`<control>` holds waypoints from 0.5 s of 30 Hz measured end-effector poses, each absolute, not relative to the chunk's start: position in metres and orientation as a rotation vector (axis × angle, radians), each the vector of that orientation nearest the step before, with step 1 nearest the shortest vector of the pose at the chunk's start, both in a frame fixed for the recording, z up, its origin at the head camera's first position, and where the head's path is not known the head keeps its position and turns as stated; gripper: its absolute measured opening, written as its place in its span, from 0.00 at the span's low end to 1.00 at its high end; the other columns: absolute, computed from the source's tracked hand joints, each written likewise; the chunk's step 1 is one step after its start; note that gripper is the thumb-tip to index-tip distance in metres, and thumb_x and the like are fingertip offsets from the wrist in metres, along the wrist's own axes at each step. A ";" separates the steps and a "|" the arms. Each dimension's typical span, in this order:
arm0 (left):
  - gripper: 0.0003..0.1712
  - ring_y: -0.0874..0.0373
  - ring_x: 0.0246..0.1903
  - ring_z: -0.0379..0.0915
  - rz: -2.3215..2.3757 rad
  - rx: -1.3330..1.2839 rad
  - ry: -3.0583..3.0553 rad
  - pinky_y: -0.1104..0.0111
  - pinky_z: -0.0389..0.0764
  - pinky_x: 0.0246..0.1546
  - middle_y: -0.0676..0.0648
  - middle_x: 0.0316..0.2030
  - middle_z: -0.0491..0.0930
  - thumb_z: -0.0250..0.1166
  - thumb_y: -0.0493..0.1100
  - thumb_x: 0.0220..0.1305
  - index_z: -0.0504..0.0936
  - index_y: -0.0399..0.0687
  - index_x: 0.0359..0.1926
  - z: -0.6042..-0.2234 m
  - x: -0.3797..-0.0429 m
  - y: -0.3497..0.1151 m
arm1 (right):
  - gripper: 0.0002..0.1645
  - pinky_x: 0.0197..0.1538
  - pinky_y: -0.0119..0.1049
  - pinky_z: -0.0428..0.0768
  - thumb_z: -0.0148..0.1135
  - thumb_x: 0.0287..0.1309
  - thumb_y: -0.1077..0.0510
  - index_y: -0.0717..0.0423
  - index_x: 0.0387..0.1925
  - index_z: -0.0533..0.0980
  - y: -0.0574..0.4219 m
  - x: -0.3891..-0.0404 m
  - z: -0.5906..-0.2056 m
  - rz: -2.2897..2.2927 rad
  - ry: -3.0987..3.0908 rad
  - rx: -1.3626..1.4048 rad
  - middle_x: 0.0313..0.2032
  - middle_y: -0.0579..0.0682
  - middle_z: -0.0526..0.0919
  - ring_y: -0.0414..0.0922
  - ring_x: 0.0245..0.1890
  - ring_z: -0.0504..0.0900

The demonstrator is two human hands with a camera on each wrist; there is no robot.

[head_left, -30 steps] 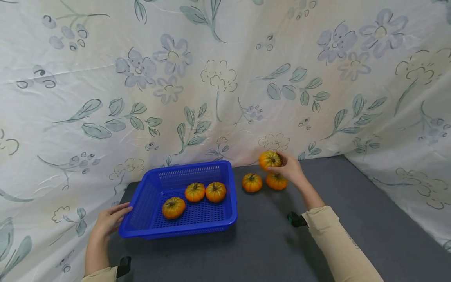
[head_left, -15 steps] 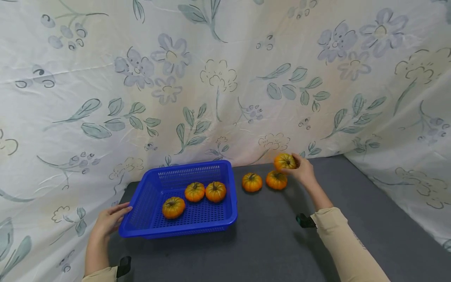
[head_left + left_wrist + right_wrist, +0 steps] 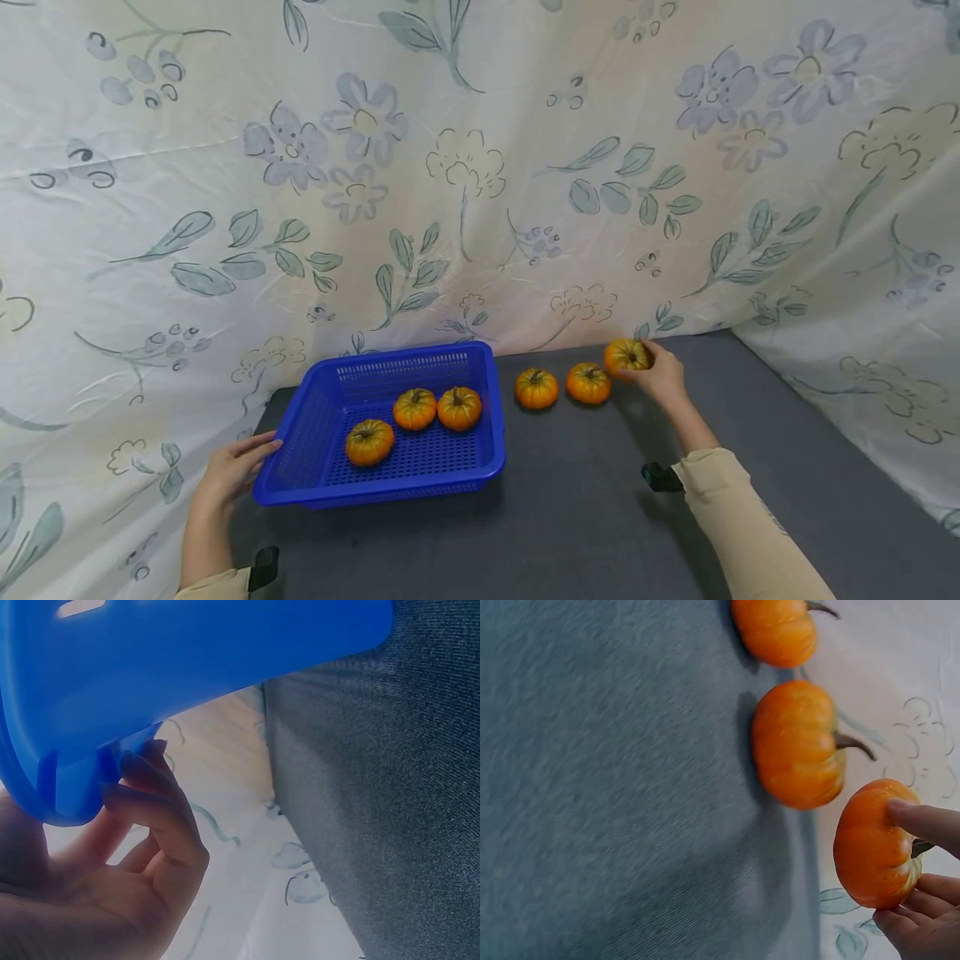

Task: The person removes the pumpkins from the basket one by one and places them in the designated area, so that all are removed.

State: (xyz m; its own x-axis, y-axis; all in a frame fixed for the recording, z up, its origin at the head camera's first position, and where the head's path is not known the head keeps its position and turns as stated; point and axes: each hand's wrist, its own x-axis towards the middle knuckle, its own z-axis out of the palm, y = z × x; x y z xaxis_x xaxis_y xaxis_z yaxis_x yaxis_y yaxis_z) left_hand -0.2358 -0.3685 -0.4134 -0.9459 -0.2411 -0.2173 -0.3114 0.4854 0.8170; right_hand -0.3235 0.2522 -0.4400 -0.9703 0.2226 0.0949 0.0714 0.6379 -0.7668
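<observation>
My right hand [image 3: 663, 374] grips a small orange pumpkin [image 3: 874, 844] between thumb and fingers, just off the dark table by the look of the right wrist view. Left of it, two similar pumpkins, one nearer [image 3: 588, 383] and one further left [image 3: 536, 389], sit on the table. My left hand [image 3: 234, 468] holds the left rim of a blue plastic basket [image 3: 390, 487]; in the left wrist view its fingers [image 3: 161, 806] curl under that rim. Inside the basket lie three pumpkins: one at front left [image 3: 370, 442] and two side by side behind it [image 3: 414, 409].
A dark grey cloth-covered table [image 3: 570, 525] carries everything. Close behind it hangs a white floral curtain [image 3: 465, 208], which also runs along the right side. Black straps [image 3: 662, 477] are around both wrists.
My right hand has moved the held pumpkin rightward and lower, from above the right table pumpkin to beside it. The left hand and basket have stayed put.
</observation>
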 end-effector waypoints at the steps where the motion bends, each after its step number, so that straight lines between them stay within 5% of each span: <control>1: 0.43 0.42 0.53 0.77 1.476 -0.498 2.645 0.41 0.71 0.58 0.28 0.66 0.66 0.59 0.59 0.67 0.61 0.33 0.70 -0.413 -0.236 -0.368 | 0.49 0.69 0.61 0.60 0.67 0.58 0.56 0.69 0.72 0.54 0.253 -0.323 -0.442 1.235 -2.685 -0.247 0.69 0.73 0.58 0.70 0.68 0.58; 15: 0.43 0.34 0.60 0.70 1.489 -0.516 2.649 0.41 0.70 0.59 0.28 0.67 0.64 0.60 0.60 0.67 0.62 0.34 0.70 -0.415 -0.235 -0.367 | 0.47 0.68 0.63 0.61 0.67 0.56 0.58 0.72 0.70 0.55 0.265 -0.322 -0.462 1.161 -2.751 -0.244 0.67 0.77 0.59 0.72 0.67 0.58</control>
State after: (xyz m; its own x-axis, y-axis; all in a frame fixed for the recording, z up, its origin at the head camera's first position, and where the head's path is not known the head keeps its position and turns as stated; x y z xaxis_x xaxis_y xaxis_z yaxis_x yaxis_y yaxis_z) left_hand -0.2349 -0.3673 -0.4148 -0.9422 -0.2591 -0.2126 -0.3163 0.4777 0.8196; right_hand -0.3216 0.2653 -0.4622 -0.9762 0.2050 0.0709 0.0922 0.6879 -0.7200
